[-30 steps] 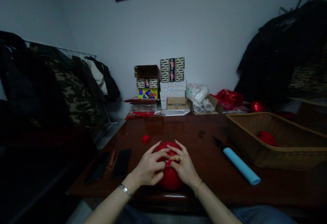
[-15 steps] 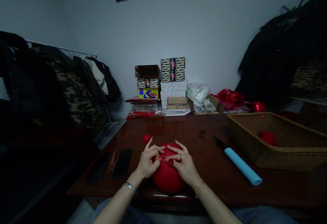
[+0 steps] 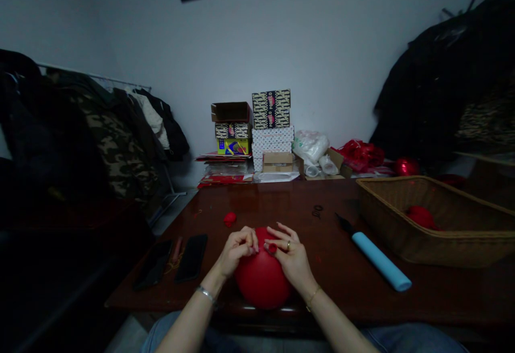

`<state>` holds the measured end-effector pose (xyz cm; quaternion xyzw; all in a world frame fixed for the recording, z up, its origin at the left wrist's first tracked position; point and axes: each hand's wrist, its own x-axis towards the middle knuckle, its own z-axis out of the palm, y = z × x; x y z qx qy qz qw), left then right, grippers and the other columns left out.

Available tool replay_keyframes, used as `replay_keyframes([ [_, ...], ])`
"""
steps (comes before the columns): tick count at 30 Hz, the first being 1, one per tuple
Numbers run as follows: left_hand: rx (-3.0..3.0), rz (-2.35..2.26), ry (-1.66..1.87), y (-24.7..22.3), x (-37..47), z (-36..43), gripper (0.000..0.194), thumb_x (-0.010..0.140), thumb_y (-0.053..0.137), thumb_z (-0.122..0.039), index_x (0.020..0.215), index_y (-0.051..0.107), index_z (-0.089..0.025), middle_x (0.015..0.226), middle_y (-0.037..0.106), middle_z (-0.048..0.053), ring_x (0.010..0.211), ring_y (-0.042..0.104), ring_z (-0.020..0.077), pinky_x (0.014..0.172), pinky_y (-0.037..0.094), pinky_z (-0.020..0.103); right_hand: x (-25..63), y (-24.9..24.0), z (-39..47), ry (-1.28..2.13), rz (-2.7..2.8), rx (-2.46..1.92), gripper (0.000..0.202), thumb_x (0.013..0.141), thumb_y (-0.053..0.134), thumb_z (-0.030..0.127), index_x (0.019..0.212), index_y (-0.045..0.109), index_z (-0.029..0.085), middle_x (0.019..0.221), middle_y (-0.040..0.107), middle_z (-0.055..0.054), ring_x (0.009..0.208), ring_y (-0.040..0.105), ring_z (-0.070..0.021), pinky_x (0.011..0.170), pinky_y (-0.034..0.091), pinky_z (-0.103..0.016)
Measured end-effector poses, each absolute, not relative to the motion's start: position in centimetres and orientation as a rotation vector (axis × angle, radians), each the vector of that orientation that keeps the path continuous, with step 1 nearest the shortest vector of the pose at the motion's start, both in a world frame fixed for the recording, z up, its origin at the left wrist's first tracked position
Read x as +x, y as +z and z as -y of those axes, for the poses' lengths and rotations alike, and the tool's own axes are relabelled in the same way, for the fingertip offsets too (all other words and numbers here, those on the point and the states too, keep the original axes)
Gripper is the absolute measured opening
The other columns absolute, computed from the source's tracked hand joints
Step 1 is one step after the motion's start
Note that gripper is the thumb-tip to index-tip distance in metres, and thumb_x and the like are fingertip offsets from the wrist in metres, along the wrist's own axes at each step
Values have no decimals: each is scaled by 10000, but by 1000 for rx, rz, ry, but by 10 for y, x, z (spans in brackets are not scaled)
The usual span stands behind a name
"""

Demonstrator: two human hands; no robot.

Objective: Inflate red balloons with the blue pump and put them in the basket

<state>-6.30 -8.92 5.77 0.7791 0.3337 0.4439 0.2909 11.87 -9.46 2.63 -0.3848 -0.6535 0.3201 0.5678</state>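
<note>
An inflated red balloon (image 3: 263, 283) rests at the table's front edge, between my hands. My right hand (image 3: 290, 251) pinches the balloon's neck, and its rolled mouth (image 3: 272, 247) pokes out between thumb and fingers. My left hand (image 3: 240, 248) is closed in a pinch just left of the neck. A thin, pale thread seems to run from its fingertips, though it barely shows now. A small crumpled red piece (image 3: 229, 219), perhaps a limp balloon, lies beyond my left hand.
To the right lie a light-blue hand pump (image 3: 382, 262) and scissors (image 3: 317, 211). A wicker basket (image 3: 402, 240) holds something red. Phones (image 3: 191, 257) lie at left. Stacked boxes (image 3: 272, 109) and a plastic bag (image 3: 311, 146) stand behind the table.
My left hand's raised index finger has curled in, and the hand has turned closer over the balloon. The thread stretched between my hands shows less. My right hand keeps its pinch.
</note>
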Motion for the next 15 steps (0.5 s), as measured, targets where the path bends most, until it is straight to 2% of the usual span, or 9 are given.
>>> replay_keyframes([
  [2, 2028, -838, 1121, 62, -62, 89, 168, 692, 424, -158, 560, 332, -204, 634, 520, 48, 710, 496, 180, 686, 457, 349, 118, 25, 96, 727, 1542, -890, 116, 778, 639, 347, 854, 724, 331, 1130, 659, -27, 1234, 415, -238, 1042, 327, -508],
  [4, 1938, -784, 1087, 68, -61, 90, 168, 686, 460, -174, 551, 362, -194, 614, 495, 34, 692, 475, 169, 670, 435, 320, 117, 24, 97, 711, 1543, -883, 122, 784, 634, 353, 862, 723, 326, 1125, 661, -34, 1222, 425, -239, 1030, 342, -513],
  [8, 1790, -762, 1022, 75, -62, 93, 134, 694, 540, -220, 590, 570, -141, 640, 512, 33, 683, 469, 160, 683, 389, 296, 116, 22, 99, 673, 1554, -898, 140, 810, 604, 368, 893, 714, 342, 1130, 659, -25, 1211, 430, -231, 1018, 359, -509],
  [11, 1731, -767, 1061, 71, -62, 94, 267, 754, 515, -261, 822, 722, -108, 647, 552, 44, 712, 496, 177, 740, 384, 317, 117, 22, 100, 653, 1566, -902, 170, 832, 574, 378, 946, 698, 356, 1150, 649, -19, 1213, 428, -230, 1015, 364, -508],
  [15, 1575, -915, 1215, 63, -55, 91, 365, 809, 534, -304, 1074, 692, -108, 554, 566, 9, 682, 528, 166, 875, 374, 361, 115, 22, 102, 638, 1569, -914, 190, 838, 567, 380, 988, 682, 363, 1157, 645, -12, 1209, 429, -230, 1011, 370, -505],
])
